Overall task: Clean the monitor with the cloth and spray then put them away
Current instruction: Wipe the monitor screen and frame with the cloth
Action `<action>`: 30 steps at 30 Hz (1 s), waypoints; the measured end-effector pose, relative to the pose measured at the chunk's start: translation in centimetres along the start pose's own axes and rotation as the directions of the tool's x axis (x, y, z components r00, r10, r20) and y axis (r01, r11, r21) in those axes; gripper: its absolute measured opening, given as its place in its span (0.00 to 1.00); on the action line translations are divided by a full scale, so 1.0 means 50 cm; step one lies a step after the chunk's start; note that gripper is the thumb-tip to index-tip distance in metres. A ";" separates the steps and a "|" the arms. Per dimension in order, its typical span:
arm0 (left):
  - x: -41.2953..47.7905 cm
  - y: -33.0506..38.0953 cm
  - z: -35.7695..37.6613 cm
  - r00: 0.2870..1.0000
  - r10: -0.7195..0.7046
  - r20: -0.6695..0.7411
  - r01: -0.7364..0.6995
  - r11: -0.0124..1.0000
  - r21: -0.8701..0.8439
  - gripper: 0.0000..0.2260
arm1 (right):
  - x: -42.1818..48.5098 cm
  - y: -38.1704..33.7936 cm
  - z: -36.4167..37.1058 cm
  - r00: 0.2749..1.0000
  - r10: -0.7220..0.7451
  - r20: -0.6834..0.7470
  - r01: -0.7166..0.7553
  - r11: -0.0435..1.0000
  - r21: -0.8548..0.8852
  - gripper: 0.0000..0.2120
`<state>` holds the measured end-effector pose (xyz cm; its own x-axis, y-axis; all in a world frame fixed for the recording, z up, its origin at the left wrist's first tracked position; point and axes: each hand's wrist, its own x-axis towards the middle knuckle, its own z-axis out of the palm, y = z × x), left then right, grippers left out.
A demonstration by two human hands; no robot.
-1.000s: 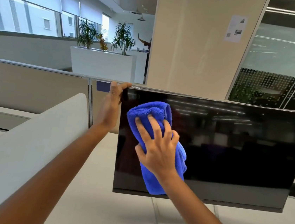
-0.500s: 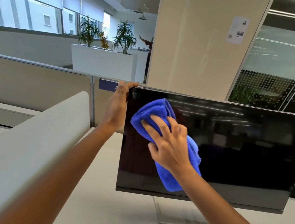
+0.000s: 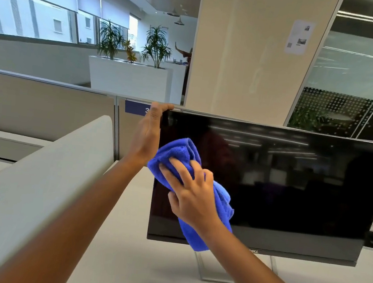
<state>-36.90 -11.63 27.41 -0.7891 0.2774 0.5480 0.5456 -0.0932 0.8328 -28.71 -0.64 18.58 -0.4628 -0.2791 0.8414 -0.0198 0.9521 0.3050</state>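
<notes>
Wiping is in full swing: the right hand (image 3: pixel 194 198) has its fingers (image 3: pixel 177 175) spread wide and flat over the bunched blue cloth (image 3: pixel 220 198), pressing it against the dark monitor (image 3: pixel 291 188) at the screen's left side, the cloth's tail hanging below the palm past the bottom bezel. Just left of those fingers, the left hand (image 3: pixel 146 134) braces the panel, its fingertips hooked over the top left corner and the palm along the side edge. Everything to the right of the cloth looks untouched so far, I'd judge, so most of the screen is left to cover. The spray is nowhere in view, neither on the pale worktop (image 3: pixel 142 276) below the hands nor elsewhere, and putting both things away is yet to come.
</notes>
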 end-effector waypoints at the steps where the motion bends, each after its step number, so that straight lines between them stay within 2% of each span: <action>1: -0.001 0.001 0.000 1.000 -0.002 0.002 0.002 1.000 0.000 0.25 | -0.005 0.016 -0.004 0.999 -0.034 -0.005 0.034 0.999 -0.003 0.24; 3: 0.001 0.008 0.002 1.000 -0.019 -0.001 0.019 1.000 -0.016 0.25 | 0.002 0.055 -0.016 0.999 -0.005 -0.032 0.005 1.000 -0.020 0.23; 7: 0.001 0.013 0.003 0.999 -0.035 -0.006 0.035 0.999 -0.021 0.26 | 0.047 0.062 -0.022 0.962 0.268 -0.059 -0.268 0.963 0.003 0.24; 9: 0.000 0.009 0.002 1.000 -0.029 -0.011 0.028 0.999 -0.030 0.24 | 0.052 0.032 -0.015 0.953 0.298 -0.048 -0.297 0.954 0.024 0.25; 11: 0.002 0.007 0.002 0.999 -0.035 -0.016 0.034 0.998 -0.047 0.22 | 0.033 0.008 -0.004 0.977 0.213 -0.009 -0.212 0.977 0.028 0.25; 13: 0.003 0.006 0.003 0.999 -0.047 -0.013 0.046 0.998 -0.049 0.21 | -0.013 -0.009 0.004 0.996 0.065 0.057 -0.066 0.998 0.007 0.26; 17: -0.003 0.006 0.001 1.000 -0.030 0.007 0.030 0.999 -0.015 0.20 | -0.124 -0.014 0.005 0.959 -0.189 0.210 0.192 0.981 0.006 0.27; 19: -0.007 0.011 0.000 0.999 -0.027 0.019 0.027 1.000 0.004 0.21 | -0.150 0.006 -0.008 0.931 -0.262 0.255 0.268 0.963 0.012 0.27; 21: -0.008 0.016 0.000 0.999 -0.029 0.012 0.029 0.999 0.022 0.22 | -0.145 0.038 -0.027 0.931 -0.276 0.241 0.284 0.959 0.002 0.26; 23: -0.009 0.017 0.000 1.000 -0.030 0.004 0.029 0.999 0.046 0.23 | -0.111 0.079 -0.049 0.973 -0.170 0.156 0.173 0.985 -0.007 0.26; 25: -0.011 0.018 0.001 1.000 -0.023 0.006 0.022 0.998 0.066 0.23 | -0.054 0.133 -0.072 0.998 0.028 0.052 -0.027 0.999 -0.023 0.28; 28: -0.014 0.019 0.004 1.000 -0.017 0.006 0.017 0.996 0.085 0.22 | 0.030 0.192 -0.096 0.954 0.298 -0.005 -0.298 0.952 -0.065 0.28; 30: -0.014 0.020 0.005 1.000 -0.013 -0.001 0.013 0.994 0.105 0.22 | 0.050 0.199 -0.090 0.936 0.351 0.021 -0.349 0.934 -0.075 0.29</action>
<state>-35.75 -11.68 27.82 -0.7967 0.2774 0.5369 0.5614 0.0110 0.8274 -26.09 7.56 25.74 -0.4592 0.0758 0.8851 0.2097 0.9775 0.0250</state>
